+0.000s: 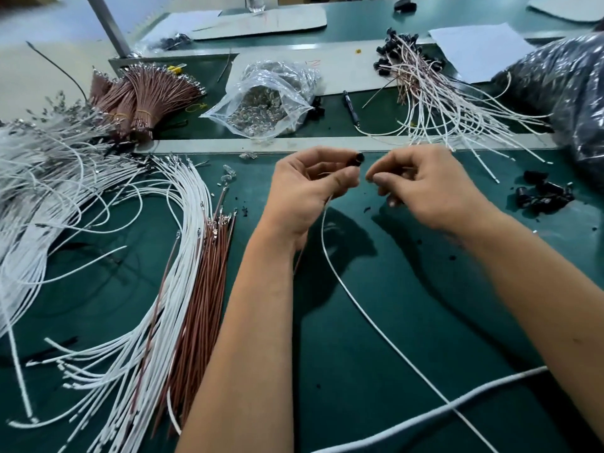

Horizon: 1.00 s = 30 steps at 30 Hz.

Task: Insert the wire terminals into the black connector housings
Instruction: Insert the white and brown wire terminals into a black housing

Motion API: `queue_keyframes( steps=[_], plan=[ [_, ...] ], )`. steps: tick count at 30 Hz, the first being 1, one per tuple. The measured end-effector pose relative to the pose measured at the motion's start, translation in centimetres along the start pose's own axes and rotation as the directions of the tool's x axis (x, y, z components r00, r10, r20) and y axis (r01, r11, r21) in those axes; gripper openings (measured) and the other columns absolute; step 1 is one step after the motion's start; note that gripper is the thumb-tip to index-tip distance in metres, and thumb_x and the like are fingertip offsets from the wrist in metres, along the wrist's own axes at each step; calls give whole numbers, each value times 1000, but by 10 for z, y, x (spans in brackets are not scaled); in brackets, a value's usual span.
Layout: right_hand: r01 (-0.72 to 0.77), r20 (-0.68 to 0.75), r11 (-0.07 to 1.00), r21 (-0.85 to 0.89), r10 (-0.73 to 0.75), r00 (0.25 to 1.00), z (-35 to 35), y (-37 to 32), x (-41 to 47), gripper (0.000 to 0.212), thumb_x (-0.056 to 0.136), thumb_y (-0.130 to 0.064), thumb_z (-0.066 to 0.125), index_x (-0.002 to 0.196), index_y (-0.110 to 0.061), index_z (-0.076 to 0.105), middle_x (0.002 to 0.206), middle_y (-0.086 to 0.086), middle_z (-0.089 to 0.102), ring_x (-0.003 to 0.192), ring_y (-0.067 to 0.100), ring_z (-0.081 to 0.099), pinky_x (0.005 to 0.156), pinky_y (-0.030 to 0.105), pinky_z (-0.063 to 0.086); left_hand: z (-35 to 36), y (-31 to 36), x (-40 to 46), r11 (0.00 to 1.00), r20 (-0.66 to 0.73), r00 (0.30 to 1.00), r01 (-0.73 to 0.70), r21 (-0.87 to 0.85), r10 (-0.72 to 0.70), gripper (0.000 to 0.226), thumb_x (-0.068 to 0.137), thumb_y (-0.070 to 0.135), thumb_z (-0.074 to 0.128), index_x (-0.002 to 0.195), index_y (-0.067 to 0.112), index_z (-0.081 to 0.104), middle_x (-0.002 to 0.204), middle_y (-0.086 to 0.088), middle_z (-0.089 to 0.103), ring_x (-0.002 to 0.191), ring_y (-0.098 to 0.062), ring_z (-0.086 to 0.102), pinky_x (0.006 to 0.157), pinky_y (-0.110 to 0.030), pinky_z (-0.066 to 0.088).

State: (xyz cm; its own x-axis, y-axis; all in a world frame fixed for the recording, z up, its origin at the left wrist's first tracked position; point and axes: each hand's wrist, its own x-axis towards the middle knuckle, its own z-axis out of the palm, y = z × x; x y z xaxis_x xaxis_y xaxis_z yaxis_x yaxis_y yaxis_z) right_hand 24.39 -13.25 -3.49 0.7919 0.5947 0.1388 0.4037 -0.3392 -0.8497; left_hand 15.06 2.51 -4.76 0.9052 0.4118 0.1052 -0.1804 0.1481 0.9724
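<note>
My left hand point(307, 188) pinches a small black connector housing point(356, 159) between thumb and fingertips, above the green mat. A white wire point(359, 308) hangs from that hand and trails toward the lower right; a brown wire point(299, 259) shows below the wrist. My right hand point(421, 184) hovers just right of the housing with its fingers curled; what its fingertips hold is too small to tell. Loose black housings point(544, 194) lie at the right. White wires point(183, 256) and brown wires point(204, 289) with terminals lie at the left.
A clear bag of small parts point(264, 103) sits behind the hands. Finished wires with black housings point(421, 83) pile at the back right beside a dark plastic bag point(562, 93). Bundled brown wires point(147, 99) stand at the back left. A pen point(351, 107) lies near the bag.
</note>
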Motion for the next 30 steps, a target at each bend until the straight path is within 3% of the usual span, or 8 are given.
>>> queue_keyframes(
  steps=[3, 5, 12, 20, 30],
  plan=[
    [51, -85, 965, 256, -30, 996, -13, 13, -23, 19, 100, 0, 62, 91, -14, 72, 75, 1, 68, 67, 10, 62, 62, 20, 51, 9, -4, -1, 999, 119, 992, -33, 32, 29, 23, 80, -11, 75, 89, 11, 75, 82, 0, 76, 75, -11, 67, 73, -19, 53],
    [118, -128, 942, 314, -81, 989, -16, 17, -35, 17, 103, -4, 59, 95, -10, 72, 74, 1, 65, 66, 13, 59, 59, 22, 49, 14, -4, -2, 998, 171, 984, -57, -9, 58, 27, 80, -14, 72, 89, 12, 75, 85, -1, 76, 79, -13, 70, 78, -21, 54],
    [321, -339, 933, 160, -254, 906, -13, 13, -47, 20, 106, -25, 58, 93, -18, 73, 69, -6, 62, 58, 10, 54, 57, 19, 42, 21, -4, -7, 979, 244, 962, -75, -190, 121, 31, 76, -13, 66, 87, 14, 79, 88, -7, 75, 90, -28, 69, 89, -30, 53],
    [410, -378, 887, 211, -313, 871, -10, 11, -52, 12, 96, -5, 71, 107, -1, 71, 82, 10, 71, 65, 20, 68, 62, 25, 54, 18, -8, -4, 984, 263, 957, -86, -154, 125, 29, 76, -12, 69, 88, 13, 78, 90, -6, 74, 93, -28, 67, 92, -32, 52],
    [466, -365, 879, 102, -402, 840, -9, 12, -54, 8, 95, -14, 75, 97, -8, 72, 73, 4, 70, 59, 19, 70, 54, 30, 58, 14, -12, 0, 995, 305, 947, -96, -23, 98, 29, 80, -10, 72, 95, 13, 79, 93, -6, 77, 91, -17, 71, 87, -26, 54]
  ],
)
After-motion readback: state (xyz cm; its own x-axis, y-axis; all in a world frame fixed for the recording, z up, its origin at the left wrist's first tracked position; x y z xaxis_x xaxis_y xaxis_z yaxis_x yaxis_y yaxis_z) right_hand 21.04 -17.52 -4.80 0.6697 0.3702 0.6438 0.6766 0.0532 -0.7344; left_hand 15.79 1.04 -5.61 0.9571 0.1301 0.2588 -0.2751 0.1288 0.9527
